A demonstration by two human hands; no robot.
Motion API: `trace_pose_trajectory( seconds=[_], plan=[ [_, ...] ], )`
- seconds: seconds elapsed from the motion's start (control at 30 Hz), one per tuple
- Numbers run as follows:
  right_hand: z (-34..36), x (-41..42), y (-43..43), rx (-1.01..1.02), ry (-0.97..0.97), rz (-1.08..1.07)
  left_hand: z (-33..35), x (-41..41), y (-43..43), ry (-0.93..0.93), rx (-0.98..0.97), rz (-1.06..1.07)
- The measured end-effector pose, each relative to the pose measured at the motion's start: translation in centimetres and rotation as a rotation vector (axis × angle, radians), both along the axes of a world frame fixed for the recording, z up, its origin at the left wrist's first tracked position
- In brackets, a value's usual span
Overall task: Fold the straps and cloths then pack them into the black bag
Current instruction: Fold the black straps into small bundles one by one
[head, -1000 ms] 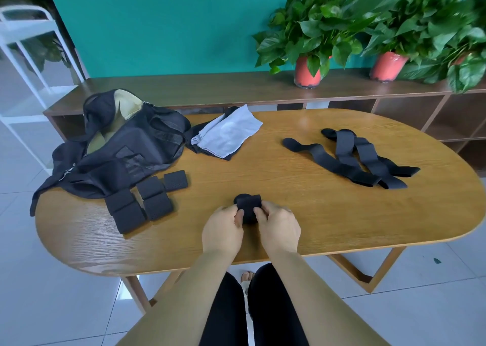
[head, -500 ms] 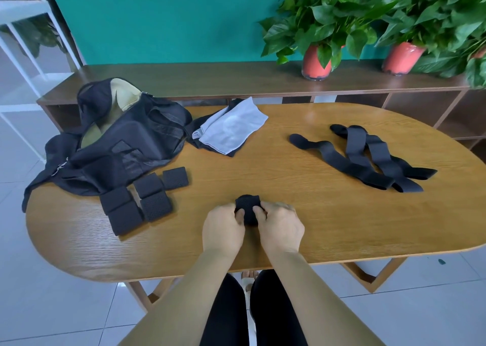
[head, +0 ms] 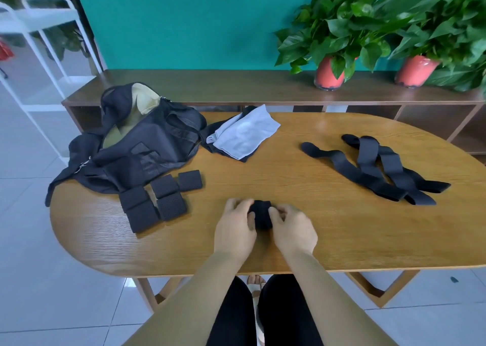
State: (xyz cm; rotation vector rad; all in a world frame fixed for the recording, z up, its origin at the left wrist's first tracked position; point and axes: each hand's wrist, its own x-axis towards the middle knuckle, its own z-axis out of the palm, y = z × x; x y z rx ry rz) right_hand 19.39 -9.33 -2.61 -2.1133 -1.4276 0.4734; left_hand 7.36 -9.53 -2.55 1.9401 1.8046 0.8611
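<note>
folded strap [head: 260, 215] between left hand [head: 234, 231], right hand [head: 294, 231]

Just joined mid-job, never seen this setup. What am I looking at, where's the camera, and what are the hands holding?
There is no machine: these are a person's two bare hands, filmed by one wide-angle camera worn on the head, looking down. The left hand and right hand both pinch a small folded black strap over the wooden table. At left lies the open black bag, with several folded black squares in front of it. Behind the hands, a grey cloth lies on a dark one. At right lie loose black straps, not yet folded.
</note>
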Motion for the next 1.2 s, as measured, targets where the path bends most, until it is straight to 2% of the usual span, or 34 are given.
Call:
trace_pose_trajectory(
  seconds=[0.07,0.23,0.33,0.5,0.87,1.0,1.2],
  plan=[
    [0.2,0.2,-0.4,0.026,0.096,-0.002,-0.2,-0.5,-0.5,0.023,0.084,-0.049],
    [0.2,-1.3,-0.9,0.041,0.09,0.076,-0.5,-2.5,-1.5,0.352,0.185,-0.156],
    [0.2,-3.7,-0.2,0.019,0.061,0.161,-0.5,-4.8,-1.5,0.486,0.25,-0.107],
    [0.9,-8.2,1.2,0.002,-0.072,0.301,-0.8,-9.2,-0.4,0.639,0.208,-0.021],
    [1.0,-12.1,2.6,0.011,-0.188,0.36,-0.7,-13.1,-0.2,0.692,0.174,0.058],
    [1.3,-12.1,2.6,-0.01,-0.175,0.366,0.0,-12.7,-0.4,0.684,0.119,0.065],
    [1.7,-9.8,2.3,-0.033,-0.112,0.346,1.1,-10.4,-0.4,0.727,0.176,-0.01]
  ],
)
